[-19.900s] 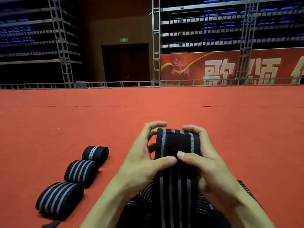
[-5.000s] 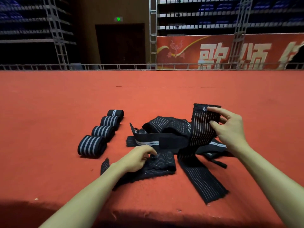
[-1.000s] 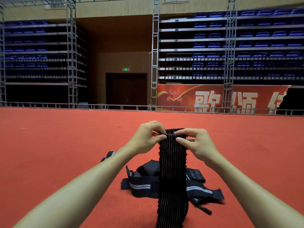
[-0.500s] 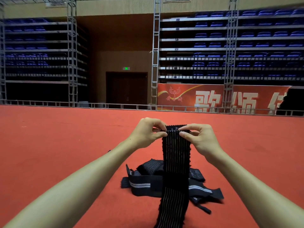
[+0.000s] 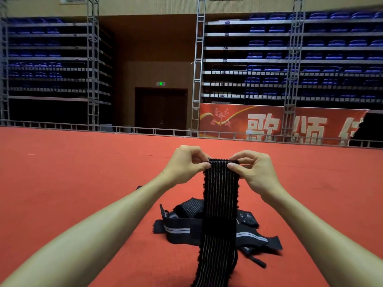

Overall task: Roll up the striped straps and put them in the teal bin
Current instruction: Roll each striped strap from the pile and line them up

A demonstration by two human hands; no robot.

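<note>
Over red floor (image 5: 72,172), frame centre: pinching top edge of striped strap (image 5: 220,204) with left hand (image 5: 185,165) and right hand (image 5: 256,170); loose straps (image 5: 180,230) heaped lower centre.

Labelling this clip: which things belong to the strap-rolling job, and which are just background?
Job: black, white-striped elastic strap, pinched by left hand and right hand; pile of loose black striped straps.
Background: red carpet; red banner with white characters; blue seats.
</note>
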